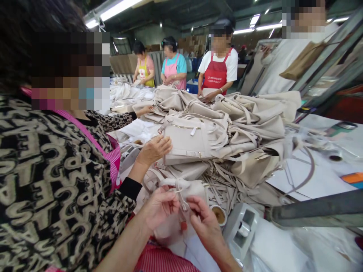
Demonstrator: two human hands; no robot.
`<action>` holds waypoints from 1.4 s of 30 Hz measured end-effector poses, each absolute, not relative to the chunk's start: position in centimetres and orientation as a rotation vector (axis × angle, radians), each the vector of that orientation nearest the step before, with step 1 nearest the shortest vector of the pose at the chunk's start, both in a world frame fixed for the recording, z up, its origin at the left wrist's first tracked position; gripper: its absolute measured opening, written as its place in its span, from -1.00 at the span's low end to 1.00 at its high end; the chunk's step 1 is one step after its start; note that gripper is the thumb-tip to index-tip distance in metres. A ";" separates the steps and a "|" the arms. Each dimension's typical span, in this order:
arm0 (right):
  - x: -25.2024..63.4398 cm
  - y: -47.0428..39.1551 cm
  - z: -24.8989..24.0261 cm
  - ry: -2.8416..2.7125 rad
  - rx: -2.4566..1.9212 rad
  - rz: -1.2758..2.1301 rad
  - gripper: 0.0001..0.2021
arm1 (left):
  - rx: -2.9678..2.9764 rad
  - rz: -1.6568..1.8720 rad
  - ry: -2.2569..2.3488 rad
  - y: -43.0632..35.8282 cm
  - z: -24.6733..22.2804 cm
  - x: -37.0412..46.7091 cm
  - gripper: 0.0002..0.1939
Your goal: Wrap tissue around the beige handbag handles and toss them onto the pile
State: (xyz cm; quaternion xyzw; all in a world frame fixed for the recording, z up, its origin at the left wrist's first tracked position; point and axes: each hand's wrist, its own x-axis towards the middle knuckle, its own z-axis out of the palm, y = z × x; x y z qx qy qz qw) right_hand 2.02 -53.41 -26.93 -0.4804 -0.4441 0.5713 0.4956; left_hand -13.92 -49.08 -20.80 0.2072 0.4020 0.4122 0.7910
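Observation:
At the lower centre is a light beige bag (195,187) with a handle and a small metal buckle. My left hand (163,206) pinches a thin pale strap or cord near the bag's handle, at the left of the buckle. On the other side, my right hand (204,219) has its fingers curled in beside the buckle and strap; what its fingertips hold is too small to make out. A small orange-red piece (183,225) hangs between the hands, slightly blurred.
A pile of beige bags (187,139) rises ahead, with loose straps below it. At the left a person in a patterned top (56,170) reaches onto the pile. A grey tape dispenser (243,226) and a metal bar (317,209) are at the right. Several people stand behind.

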 end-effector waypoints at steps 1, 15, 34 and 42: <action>2.0 -54.0 -27.3 -1.052 -1.146 1.453 -0.71 | 0.465 0.898 0.867 -48.9 -20.8 -14.0 -0.66; 0.0 -56.5 -26.9 -1.390 -1.161 1.444 -0.82 | 1.335 0.609 1.151 -49.6 -20.3 -13.7 -0.79; 7.6 -62.2 -35.1 -1.655 -2.213 1.240 -0.62 | 1.242 0.825 1.214 -47.8 -22.5 -13.5 -0.85; 5.3 -57.5 -39.8 -1.693 -2.617 1.021 -0.68 | 1.221 0.835 1.153 -48.5 -22.8 -14.0 -0.85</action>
